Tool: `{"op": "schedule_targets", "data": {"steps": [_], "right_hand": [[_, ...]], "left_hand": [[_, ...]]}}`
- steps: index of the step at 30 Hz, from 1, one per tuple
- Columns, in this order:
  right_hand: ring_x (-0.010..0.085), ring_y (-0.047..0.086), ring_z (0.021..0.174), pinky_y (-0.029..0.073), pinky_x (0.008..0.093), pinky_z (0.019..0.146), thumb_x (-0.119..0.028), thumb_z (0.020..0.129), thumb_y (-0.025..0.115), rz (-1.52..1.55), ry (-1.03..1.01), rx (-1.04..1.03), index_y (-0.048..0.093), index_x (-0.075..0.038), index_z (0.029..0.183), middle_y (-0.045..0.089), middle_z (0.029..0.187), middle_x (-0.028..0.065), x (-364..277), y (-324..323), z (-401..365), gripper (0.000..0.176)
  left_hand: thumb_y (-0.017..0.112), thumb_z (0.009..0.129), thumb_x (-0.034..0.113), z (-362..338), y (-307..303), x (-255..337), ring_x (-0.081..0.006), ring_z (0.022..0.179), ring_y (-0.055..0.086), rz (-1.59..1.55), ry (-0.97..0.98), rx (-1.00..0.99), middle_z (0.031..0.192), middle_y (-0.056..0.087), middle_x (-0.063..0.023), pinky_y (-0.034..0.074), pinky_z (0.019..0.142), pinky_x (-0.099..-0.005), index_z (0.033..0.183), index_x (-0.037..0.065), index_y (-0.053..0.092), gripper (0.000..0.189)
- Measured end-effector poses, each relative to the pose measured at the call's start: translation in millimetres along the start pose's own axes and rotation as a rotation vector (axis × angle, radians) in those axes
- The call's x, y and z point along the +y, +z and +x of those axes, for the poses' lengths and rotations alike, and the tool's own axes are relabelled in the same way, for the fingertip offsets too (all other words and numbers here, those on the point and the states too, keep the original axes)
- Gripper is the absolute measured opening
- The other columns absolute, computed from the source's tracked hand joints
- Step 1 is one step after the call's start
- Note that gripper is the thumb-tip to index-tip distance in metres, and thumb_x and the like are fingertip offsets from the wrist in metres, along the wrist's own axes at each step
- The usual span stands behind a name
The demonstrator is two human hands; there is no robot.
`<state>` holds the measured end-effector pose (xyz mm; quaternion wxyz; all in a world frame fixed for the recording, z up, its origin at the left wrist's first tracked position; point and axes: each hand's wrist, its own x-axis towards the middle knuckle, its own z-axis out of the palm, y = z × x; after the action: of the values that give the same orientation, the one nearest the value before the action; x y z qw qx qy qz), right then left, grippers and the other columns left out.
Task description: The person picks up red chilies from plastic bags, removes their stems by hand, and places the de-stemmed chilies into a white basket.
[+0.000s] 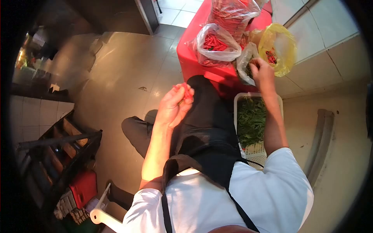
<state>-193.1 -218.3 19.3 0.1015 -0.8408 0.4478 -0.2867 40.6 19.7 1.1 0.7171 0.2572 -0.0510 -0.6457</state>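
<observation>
My left hand [176, 103] is closed around several red chillies [187, 90], held above my lap. My right hand [263, 73] reaches to the mouth of a small clear plastic bag [244, 66] with dark green bits inside. Its fingertips are pinched together, and what they hold, if anything, I cannot make out. Left of that bag, a white plastic bag [201, 57] lies open, full of red chillies [213, 42]. Close to my right hand stands an open yellow plastic bag [287, 46] with some red chillies in it.
The bags sit on a red plastic surface [190, 58], with a larger clear bag of chillies [233, 17] at the back. A white basket [281, 101] of leafy greens [250, 120] stands below my right forearm. A tiled wall [330, 62] bounds the right; a dark rack [62, 143] is at left.
</observation>
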Motion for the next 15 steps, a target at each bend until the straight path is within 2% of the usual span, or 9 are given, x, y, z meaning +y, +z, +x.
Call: {"op": "schedule_targets", "data": {"steps": [1,3,6,7,9,11,12,15], "right_hand": [[0.0368,0.066,0.086,0.051,0.0383,0.078,-0.01,0.084,0.066,-0.067,-0.074,0.017,0.066,-0.001,0.104,0.068,0.093,0.0189,7.2,-4.9,-1.8,0.022],[0.0267,0.067,0.089,0.051,0.0329,0.079,-0.01,0.089,0.063,-0.019,-0.061,0.084,0.065,0.001,0.109,0.069,0.098,0.016,-5.2,-9.9,-4.8,0.023],[0.0168,0.065,0.088,0.053,0.0293,0.074,-0.014,0.093,0.062,0.717,0.181,-0.173,0.062,0.003,0.113,0.069,0.096,0.0104,-52.1,-8.1,-11.6,0.026],[0.0139,0.064,0.089,0.052,0.0268,0.075,-0.016,0.095,0.06,0.813,0.162,-0.245,0.061,0.003,0.116,0.068,0.097,0.009,-62.0,-7.3,-11.2,0.028],[0.0079,0.06,0.09,0.051,0.0219,0.075,-0.02,0.098,0.058,1.001,0.107,-0.376,0.059,0.003,0.12,0.067,0.099,0.006,-77.6,-7.3,-4.6,0.033],[0.0108,0.062,0.094,0.052,0.0238,0.081,-0.017,0.099,0.055,1.131,0.161,-0.478,0.053,0.004,0.129,0.066,0.109,0.009,-91.4,-6.8,-1.3,0.036],[0.0115,0.061,0.099,0.051,0.0239,0.085,-0.014,0.099,0.054,1.16,0.192,-0.554,0.054,0.005,0.128,0.064,0.114,0.0099,-92.6,-6.5,2.1,0.035],[0.013,0.063,0.096,0.051,0.0258,0.086,-0.014,0.098,0.054,1.086,0.067,-0.457,0.056,0.006,0.125,0.067,0.109,0.0104,-88.9,3.7,7.2,0.033]], "left_hand": [[0.054,0.099,0.015,2.7,2.9,0.5,-0.0124,0.069,0.054,-0.006,-0.012,-0.006,0.095,0.061,-0.0103,0.038,0.052,-0.0191,0.113,0.002,0.057,0.02],[0.054,0.099,0.014,10.8,9.1,-0.5,-0.0115,0.07,0.055,-0.023,-0.046,-0.021,0.094,0.061,-0.0093,0.039,0.053,-0.019,0.116,0.002,0.056,0.021],[0.054,0.099,0.014,35.2,28.0,-6.3,-0.0107,0.07,0.055,0.068,-0.036,0.005,0.095,0.063,-0.0093,0.041,0.055,-0.0197,0.12,0.002,0.054,0.024],[0.054,0.099,0.014,45.5,34.6,-5.6,-0.0107,0.07,0.055,0.1,-0.031,0.026,0.096,0.063,-0.0094,0.041,0.055,-0.0198,0.121,0.002,0.054,0.025],[0.05,0.101,0.018,64.3,41.2,-1.3,-0.015,0.079,0.061,0.083,-0.035,-0.066,0.101,0.063,-0.0112,0.051,0.065,-0.0234,0.121,0.0,0.053,0.027],[0.047,0.102,0.02,75.7,55.6,2.2,-0.0195,0.089,0.065,0.047,-0.061,-0.107,0.105,0.063,-0.0132,0.056,0.075,-0.0284,0.121,-0.001,0.052,0.029],[0.046,0.102,0.021,79.0,60.0,3.7,-0.0225,0.094,0.064,0.03,-0.091,-0.082,0.108,0.063,-0.0149,0.055,0.081,-0.0329,0.121,-0.001,0.052,0.03],[0.044,0.102,0.021,86.9,70.4,9.5,-0.0304,0.106,0.062,-0.058,-0.162,-0.05,0.115,0.061,-0.0192,0.052,0.097,-0.0444,0.119,-0.003,0.052,0.03]]}}
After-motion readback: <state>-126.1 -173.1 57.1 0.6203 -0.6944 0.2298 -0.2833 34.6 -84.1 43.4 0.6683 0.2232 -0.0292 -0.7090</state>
